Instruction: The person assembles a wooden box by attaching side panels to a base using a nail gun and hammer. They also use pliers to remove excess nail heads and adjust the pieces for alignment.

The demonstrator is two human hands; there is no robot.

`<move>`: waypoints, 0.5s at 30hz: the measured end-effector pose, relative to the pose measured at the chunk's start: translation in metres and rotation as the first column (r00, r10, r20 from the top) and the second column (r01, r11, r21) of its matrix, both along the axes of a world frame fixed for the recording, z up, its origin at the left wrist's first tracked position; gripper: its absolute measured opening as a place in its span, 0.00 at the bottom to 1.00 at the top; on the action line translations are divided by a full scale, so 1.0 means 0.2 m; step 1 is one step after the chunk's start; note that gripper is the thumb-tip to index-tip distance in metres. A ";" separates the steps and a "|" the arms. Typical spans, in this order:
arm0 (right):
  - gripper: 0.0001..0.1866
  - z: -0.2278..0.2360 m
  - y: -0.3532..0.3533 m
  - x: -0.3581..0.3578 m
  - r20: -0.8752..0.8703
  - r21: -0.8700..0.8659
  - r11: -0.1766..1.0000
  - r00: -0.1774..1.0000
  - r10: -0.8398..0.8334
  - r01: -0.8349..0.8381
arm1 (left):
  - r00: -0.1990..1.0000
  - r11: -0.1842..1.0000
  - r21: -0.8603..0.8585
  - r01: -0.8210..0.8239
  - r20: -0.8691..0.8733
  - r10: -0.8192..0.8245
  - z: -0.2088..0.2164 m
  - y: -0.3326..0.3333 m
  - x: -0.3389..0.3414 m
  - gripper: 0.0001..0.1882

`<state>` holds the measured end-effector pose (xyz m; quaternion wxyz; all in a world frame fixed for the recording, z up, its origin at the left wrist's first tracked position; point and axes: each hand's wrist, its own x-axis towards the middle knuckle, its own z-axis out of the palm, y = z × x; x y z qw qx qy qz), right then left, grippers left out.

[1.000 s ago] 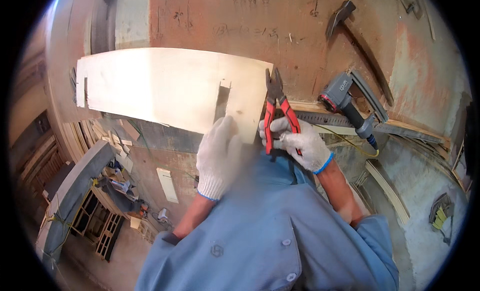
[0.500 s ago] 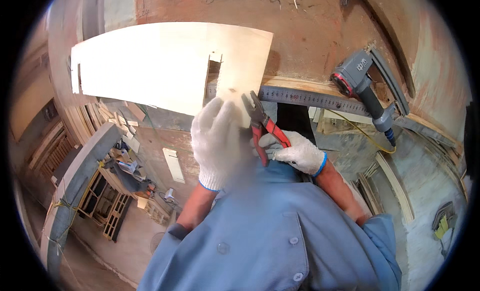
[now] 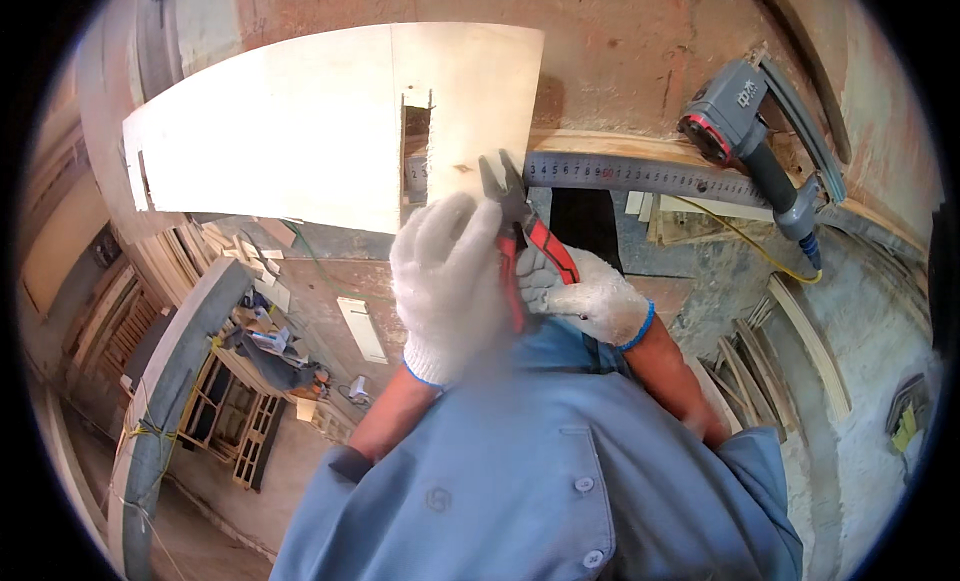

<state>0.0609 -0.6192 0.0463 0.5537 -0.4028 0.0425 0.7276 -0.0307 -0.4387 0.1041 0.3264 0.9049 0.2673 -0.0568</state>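
A: How does the room look, starting at the left?
B: A grey beam (image 3: pixel 178 361) slants through the lower left, with a slatted wooden frame (image 3: pixel 255 441) beside it and a dull floor (image 3: pixel 215 491) below.
A: And the surface?
B: The counter (image 3: pixel 620 71) fills the top, reddish brown, patchy and scuffed. A board (image 3: pixel 290 131) lies over its near edge, left of centre. From behind that, a ruler (image 3: pixel 650 173) runs rightward to a nail gun (image 3: pixel 735 111), with a hose (image 3: pixel 745 245) curving below.
A: What about materials and shapes?
B: The board is smooth, pale wood with a bowed upper edge, a narrow slot at the left and a wider, rough-sided one further right. The left hand (image 3: pixel 450 256), gloved in white knit, is at its lower edge, fingers bent close together; blur hides whether it grips.
A: The other one?
B: The right hand (image 3: pixel 592 296), gloved alike, wraps the red-and-black handles of the pliers (image 3: pixel 514 206), whose dark metal jaws stand slightly apart before the board's right end. Further right, the ruler is flat grey metal, the nail gun grey with a red ring, the hose thin and yellow.
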 end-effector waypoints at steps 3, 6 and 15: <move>0.20 -0.04 -0.02 -0.04 -0.132 -0.037 0.997 0.989 -0.065 0.061 | 1.000 0.999 0.047 0.016 0.012 -0.017 -0.01 -0.01 -0.01 0.24; 0.20 -0.08 -0.05 -0.12 -0.025 -0.017 0.999 0.998 -0.051 0.050 | 0.999 0.996 0.086 0.029 0.043 -0.032 -0.05 0.00 -0.03 0.24; 0.10 -0.12 -0.10 -0.18 0.598 0.195 0.968 0.802 0.010 -0.157 | 0.999 0.998 0.065 0.018 0.035 -0.020 -0.05 0.02 -0.02 0.22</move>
